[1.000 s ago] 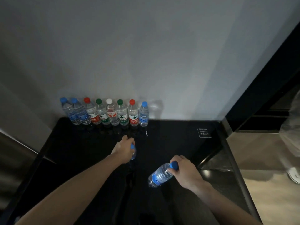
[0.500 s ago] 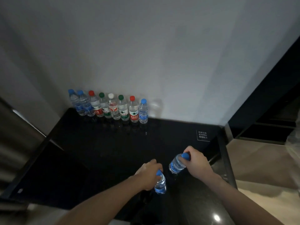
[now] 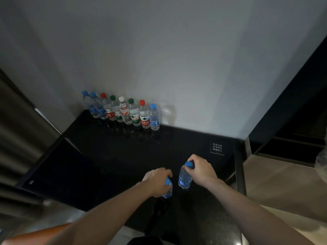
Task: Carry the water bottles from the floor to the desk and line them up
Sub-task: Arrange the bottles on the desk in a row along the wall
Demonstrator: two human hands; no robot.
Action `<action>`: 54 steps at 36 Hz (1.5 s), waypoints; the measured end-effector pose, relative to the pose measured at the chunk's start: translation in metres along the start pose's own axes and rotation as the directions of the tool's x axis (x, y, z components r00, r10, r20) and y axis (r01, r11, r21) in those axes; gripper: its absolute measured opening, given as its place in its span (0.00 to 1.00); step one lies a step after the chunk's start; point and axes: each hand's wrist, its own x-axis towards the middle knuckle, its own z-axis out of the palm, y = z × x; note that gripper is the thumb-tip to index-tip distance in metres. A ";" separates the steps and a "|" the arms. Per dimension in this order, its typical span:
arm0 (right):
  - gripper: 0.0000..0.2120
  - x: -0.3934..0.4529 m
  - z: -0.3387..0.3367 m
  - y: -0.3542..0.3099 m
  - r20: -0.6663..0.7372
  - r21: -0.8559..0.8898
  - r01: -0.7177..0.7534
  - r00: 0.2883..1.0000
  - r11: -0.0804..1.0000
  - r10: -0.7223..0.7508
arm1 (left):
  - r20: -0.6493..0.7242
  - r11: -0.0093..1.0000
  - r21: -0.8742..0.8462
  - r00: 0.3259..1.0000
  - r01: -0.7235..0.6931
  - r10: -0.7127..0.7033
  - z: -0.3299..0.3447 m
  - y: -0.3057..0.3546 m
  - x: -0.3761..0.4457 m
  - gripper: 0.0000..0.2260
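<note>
Two hands over a black desk (image 3: pixel 123 156), each grasping a blue-capped water bottle by its top. The left hand (image 3: pixel 157 183) curls its fingers over the cap and neck of the left bottle (image 3: pixel 168 190), hiding most of it; only part of the blue cap and the lower body show beneath the palm. The right hand (image 3: pixel 200 169) wraps around the neck of the right bottle (image 3: pixel 184 177), whose blue cap protrudes beside the thumb; this bottle stands nearly upright with its base at the desk surface, though contact cannot be confirmed. The two bottles are just beside each other, between the hands. Well beyond both hands, against the grey wall (image 3: pixel 177 59), a row of eight bottles (image 3: pixel 122 112) stands upright and close together: two blue-capped, then red, green, white, green, red and blue, from left to right. Ahead of the right hand, near the desk's far right corner, lies a small printed label (image 3: pixel 217 147) with white text too small to read. Right of the right forearm, pale flooring (image 3: pixel 276 183) shows.
</note>
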 end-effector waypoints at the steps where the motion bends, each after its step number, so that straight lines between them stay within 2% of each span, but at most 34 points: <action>1: 0.09 0.003 -0.001 -0.002 0.014 0.003 0.008 1.000 1.000 -0.009 | -0.007 1.000 0.009 1.000 0.007 -0.007 -0.005 0.001 0.001 0.23; 7: 0.12 0.016 0.006 -0.014 0.046 0.063 0.006 0.999 0.998 -0.009 | -0.133 0.999 0.025 0.991 -0.020 0.023 -0.026 0.010 0.015 0.29; 12: 0.11 0.016 0.012 -0.009 0.053 0.256 -0.020 0.999 0.966 0.006 | -0.176 0.990 -0.016 0.975 -0.142 0.137 -0.031 0.017 0.030 0.24; 15: 0.07 0.006 0.015 0.001 0.091 0.449 -0.128 0.991 0.884 0.097 | -0.176 0.982 -0.015 0.967 -0.190 0.184 -0.032 0.018 0.038 0.20; 17: 0.05 -0.004 0.019 0.012 0.108 0.475 -0.185 0.982 0.860 0.152 | -0.167 0.974 0.002 0.960 -0.227 0.224 -0.035 0.020 0.042 0.17; 21: 0.05 -0.021 0.035 0.033 0.134 0.320 -0.261 0.964 0.911 0.229 | -0.114 0.950 0.121 0.947 -0.287 0.300 -0.045 0.021 0.052 0.15; 25: 0.07 -0.030 0.050 0.034 0.124 0.188 -0.210 0.974 0.960 0.189 | -0.106 0.950 0.148 0.951 -0.275 0.291 -0.059 0.018 0.064 0.13; 30: 0.25 -0.032 0.065 0.013 0.159 0.117 -0.038 0.987 0.992 0.019 | -0.143 0.964 0.108 0.955 -0.245 0.259 -0.073 -0.005 0.073 0.10; 33: 0.29 -0.027 0.074 0.000 0.195 0.079 0.056 0.978 0.995 -0.071 | -0.177 0.967 0.105 0.952 -0.232 0.248 -0.083 -0.016 0.074 0.10; 37: 0.25 -0.015 0.082 -0.015 0.220 -0.023 0.146 0.966 0.989 -0.137 | -0.193 0.970 0.123 0.954 -0.211 0.232 -0.104 -0.027 0.080 0.12; 44: 0.13 0.002 0.074 -0.020 0.183 -0.156 0.194 0.969 0.969 -0.165 | -0.247 0.975 0.154 0.950 -0.158 0.193 -0.138 -0.047 0.093 0.11; 54: 0.10 0.054 0.011 -0.012 -0.021 -0.116 -0.006 1.000 0.993 0.003 | -0.319 0.976 0.210 0.940 -0.057 0.124 -0.178 -0.055 0.123 0.11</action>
